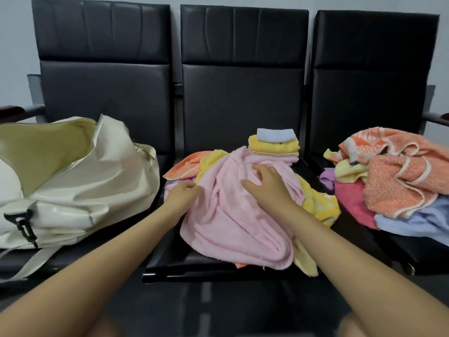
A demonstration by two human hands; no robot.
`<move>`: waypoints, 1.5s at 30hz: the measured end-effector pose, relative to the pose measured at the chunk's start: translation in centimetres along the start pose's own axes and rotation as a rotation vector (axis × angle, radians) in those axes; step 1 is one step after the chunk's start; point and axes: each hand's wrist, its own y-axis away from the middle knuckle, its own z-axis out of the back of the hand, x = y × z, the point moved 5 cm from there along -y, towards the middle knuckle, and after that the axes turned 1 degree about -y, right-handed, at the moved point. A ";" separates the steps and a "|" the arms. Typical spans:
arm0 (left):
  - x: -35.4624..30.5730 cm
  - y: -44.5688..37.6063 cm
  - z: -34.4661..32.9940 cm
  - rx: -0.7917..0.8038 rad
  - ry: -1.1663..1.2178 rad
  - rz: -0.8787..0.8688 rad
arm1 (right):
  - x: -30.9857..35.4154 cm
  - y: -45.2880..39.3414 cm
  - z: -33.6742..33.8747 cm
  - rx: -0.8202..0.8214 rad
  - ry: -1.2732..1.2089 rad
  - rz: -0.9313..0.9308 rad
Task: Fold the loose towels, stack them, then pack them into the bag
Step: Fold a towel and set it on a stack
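Note:
A crumpled pink towel lies on the middle seat, over a yellow towel and an orange one. My left hand pinches the pink towel's left edge. My right hand rests on top of it with fingers curled into the cloth. Behind them stands a small stack of folded towels, yellow ones with a pale blue one on top. A cream bag lies unzipped on the left seat, its olive lining showing.
A heap of loose towels in orange, red, blue, yellow and purple covers the right seat. The three black padded seats have tall backs. Armrests stick out at both far ends. The floor lies below the seat's front edge.

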 end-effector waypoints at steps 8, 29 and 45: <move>-3.4 -1.4 -3.3 0.046 0.383 0.046 | 0.8 -1.5 -2.3 0.053 -0.295 -0.181; 1.2 0.4 0.2 0.107 -0.379 -0.292 | -5.3 2.8 4.8 0.241 0.066 -0.294; -4.5 1.1 -8.7 0.243 -0.477 -0.514 | -4.0 -1.2 3.2 -0.004 -0.484 -0.372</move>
